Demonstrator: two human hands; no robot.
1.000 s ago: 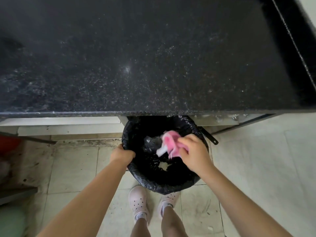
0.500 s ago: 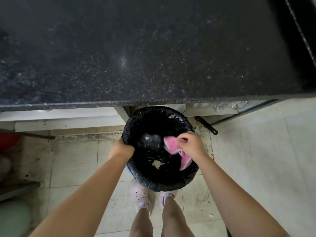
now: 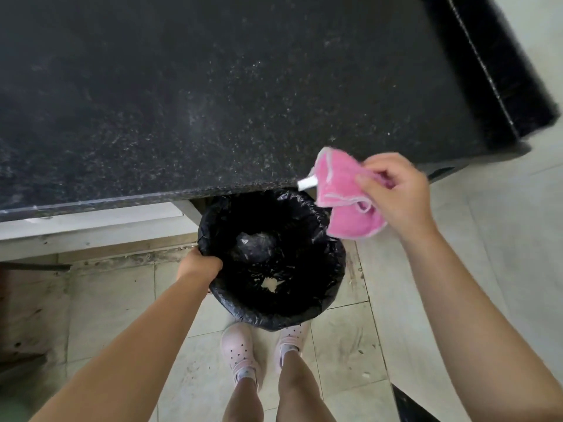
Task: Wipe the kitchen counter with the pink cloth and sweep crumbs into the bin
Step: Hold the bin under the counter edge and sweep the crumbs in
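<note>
A black speckled kitchen counter [image 3: 213, 95] fills the upper part of the view. Below its front edge stands a round bin lined with a black bag [image 3: 323, 287], with scraps at its bottom. My left hand [image 3: 199, 264] grips the bin's left rim. My right hand [image 3: 396, 193] holds the pink cloth [image 3: 341, 190] raised at the counter's front edge, above and right of the bin. The cloth hangs crumpled, with a white tag sticking out to the left.
A raised black backsplash [image 3: 499, 71] runs along the counter's right side. Pale floor tiles [image 3: 502, 254] lie to the right. Both feet in pale pink clogs [image 3: 239, 351] stand just behind the bin. White cabinet framing [image 3: 91, 223] sits under the counter at the left.
My right hand has lifted the pink cloth out of the bin's mouth, up and to the right, to counter-edge height. My left hand still grips the bin's rim.
</note>
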